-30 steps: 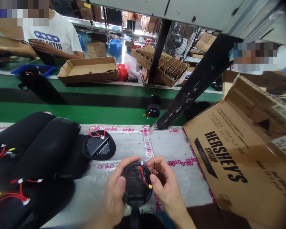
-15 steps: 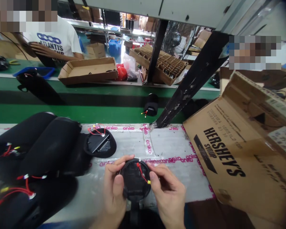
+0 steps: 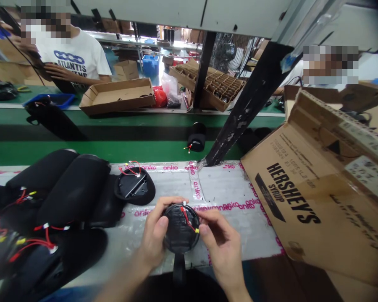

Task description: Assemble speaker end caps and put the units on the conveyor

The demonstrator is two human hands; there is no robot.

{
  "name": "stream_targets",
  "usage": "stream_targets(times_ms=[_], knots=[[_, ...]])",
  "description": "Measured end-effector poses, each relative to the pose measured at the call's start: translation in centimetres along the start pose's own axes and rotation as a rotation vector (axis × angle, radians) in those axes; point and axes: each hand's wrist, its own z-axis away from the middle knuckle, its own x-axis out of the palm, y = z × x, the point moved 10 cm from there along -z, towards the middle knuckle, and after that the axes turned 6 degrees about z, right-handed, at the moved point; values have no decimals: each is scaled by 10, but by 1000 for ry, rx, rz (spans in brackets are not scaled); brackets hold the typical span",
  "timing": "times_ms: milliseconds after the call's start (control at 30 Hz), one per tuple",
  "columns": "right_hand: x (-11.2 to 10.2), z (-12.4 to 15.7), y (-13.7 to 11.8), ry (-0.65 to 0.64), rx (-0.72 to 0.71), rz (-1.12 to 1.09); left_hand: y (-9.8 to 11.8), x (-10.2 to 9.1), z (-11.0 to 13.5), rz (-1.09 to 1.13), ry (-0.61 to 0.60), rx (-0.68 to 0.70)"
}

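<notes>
Left hand (image 3: 154,233) and right hand (image 3: 219,239), fingers gripping round black cap (image 3: 176,233) by its rim, red lead (image 3: 185,219) across its face; second cap (image 3: 135,186) at 10 o'clock.

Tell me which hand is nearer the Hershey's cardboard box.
Right. The right hand is just left of the cardboard box, not touching it. The left hand is farther away, on the far side of the round black disc that both hands hold.

A factory assembly line is being shown by the green conveyor belt (image 3: 113,152) beyond the grip, with a divided cardboard parts tray (image 3: 207,86) past it.
</notes>
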Motion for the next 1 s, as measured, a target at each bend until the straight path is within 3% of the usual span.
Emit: stream_targets(times_ms=[233, 400, 567, 700, 800, 900, 1000], knots=[[-1, 11, -30, -1, -205, 220, 3, 0, 6, 104, 138, 69], [-1, 3, -21, 4, -80, 119, -3, -1, 5, 69, 94, -29], [5, 5, -3, -37, 73, -34, -3, 4, -2, 104, -68, -256], [5, 9, 3, -29, 123, -64, 0, 13, -18, 173, -194, -352], [5, 12, 1, -22, 120, -30, -1, 15, -28, 208, -200, -362], [1, 14, -6, -12, 70, 34, 3, 24, -30, 148, -304, -317], [-2, 14, -9, -81, 9, 63, 7, 28, -29, 101, -389, -294]])
